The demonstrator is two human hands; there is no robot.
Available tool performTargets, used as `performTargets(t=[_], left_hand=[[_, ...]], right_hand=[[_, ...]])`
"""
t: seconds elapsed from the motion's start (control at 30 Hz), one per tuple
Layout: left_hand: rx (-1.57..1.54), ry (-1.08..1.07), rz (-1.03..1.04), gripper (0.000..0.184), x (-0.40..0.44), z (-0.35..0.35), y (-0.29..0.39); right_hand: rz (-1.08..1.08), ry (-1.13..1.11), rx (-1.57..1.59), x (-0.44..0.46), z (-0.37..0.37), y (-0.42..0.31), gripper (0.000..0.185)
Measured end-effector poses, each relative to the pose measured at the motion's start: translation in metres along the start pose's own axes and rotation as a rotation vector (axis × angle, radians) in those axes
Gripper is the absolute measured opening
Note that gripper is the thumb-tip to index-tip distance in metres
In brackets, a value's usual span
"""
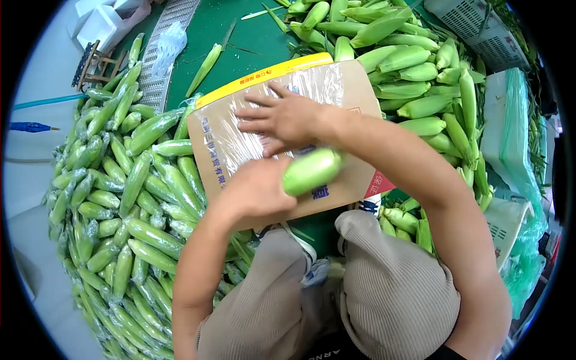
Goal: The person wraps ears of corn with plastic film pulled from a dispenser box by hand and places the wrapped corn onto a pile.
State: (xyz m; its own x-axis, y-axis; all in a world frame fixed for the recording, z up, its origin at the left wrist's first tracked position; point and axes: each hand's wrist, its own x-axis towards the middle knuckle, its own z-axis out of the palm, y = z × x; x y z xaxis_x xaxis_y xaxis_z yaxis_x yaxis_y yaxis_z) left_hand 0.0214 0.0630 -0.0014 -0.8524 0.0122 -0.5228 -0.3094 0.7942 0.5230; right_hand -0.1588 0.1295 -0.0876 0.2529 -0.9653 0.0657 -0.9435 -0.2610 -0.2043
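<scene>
Black cloth garment (348,348) w/ white capitals "ARN", rest cut off, is nearest, beside ribbed grey-beige trousers (396,270). Flat brown printed cardboard piece (351,87) lies over the lap: blue Chinese chars incl. "有限" & a larger "膜", partly covered; red corner patch (379,183) reads "保证". Bright yellow strip (264,73) along far edge, lettering too small to read. L hand (255,189) is closed round a plump pale-green ear of corn (312,171), slightly blurred, above the cardboard. R hand (288,120) is flat, fingers spread, on glossy clear film (312,78) on the cardboard. Pale slotted plastic crate (474,27) top R, contents unclear; another pale-green crate (507,225) far R. Film-wrapped green corn pile (114,198) at L; loose husked-leaf corn pile (408,66) upper R.
</scene>
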Motion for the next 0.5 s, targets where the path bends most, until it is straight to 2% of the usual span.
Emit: performTargets(t=[0.07, 0.13, 0.2, 0.27, 0.3, 0.33, 0.37, 0.4, 0.43, 0.47, 0.5], left_hand=[[0.007, -0.05, -0.033, 0.043, -0.008, 0.02, 0.005], [-0.124, -0.26, -0.005, 0.044, -0.03, 0.014, 0.025], [-0.238, -0.668, 0.113, 0.05, -0.042, 0.06, 0.029], [-0.642, -0.688, 0.324, 0.043, -0.054, 0.113, 0.005], [-0.775, -0.815, 0.312, 0.047, -0.049, 0.135, -0.012], [-0.694, -0.797, 0.313, 0.053, -0.045, 0.133, -0.015], [-0.626, -0.788, 0.311, 0.059, -0.043, 0.132, -0.016], [-0.571, -0.767, 0.306, 0.067, -0.047, 0.135, -0.015], [-0.703, -0.802, 0.229, 0.08, -0.05, 0.147, -0.026], [-0.721, -0.79, 0.228, 0.083, -0.052, 0.147, -0.027], [-0.733, -0.761, 0.208, 0.086, -0.054, 0.143, -0.029]], right_hand=[[0.029, 0.004, 0.064, -0.002, 0.012, -0.006, 0.077], [0.026, -0.056, 0.098, -0.002, 0.006, -0.008, 0.081], [0.03, -0.085, 0.094, 0.0, 0.003, -0.009, 0.08], [0.032, -0.101, 0.1, 0.0, 0.003, -0.01, 0.078], [0.025, 0.014, 0.049, -0.005, 0.008, -0.022, 0.077], [-0.057, 0.142, -0.089, -0.016, 0.008, -0.039, 0.068], [-0.05, -0.104, 0.478, -0.04, -0.048, -0.07, 0.065], [-0.006, -0.357, 0.686, -0.059, -0.063, -0.096, 0.075], [0.044, -0.328, 0.907, -0.098, -0.042, -0.127, 0.09], [-0.019, -0.707, 0.97, -0.119, -0.036, -0.14, 0.099], [0.076, -0.889, 1.17, -0.14, -0.009, -0.147, 0.09]])
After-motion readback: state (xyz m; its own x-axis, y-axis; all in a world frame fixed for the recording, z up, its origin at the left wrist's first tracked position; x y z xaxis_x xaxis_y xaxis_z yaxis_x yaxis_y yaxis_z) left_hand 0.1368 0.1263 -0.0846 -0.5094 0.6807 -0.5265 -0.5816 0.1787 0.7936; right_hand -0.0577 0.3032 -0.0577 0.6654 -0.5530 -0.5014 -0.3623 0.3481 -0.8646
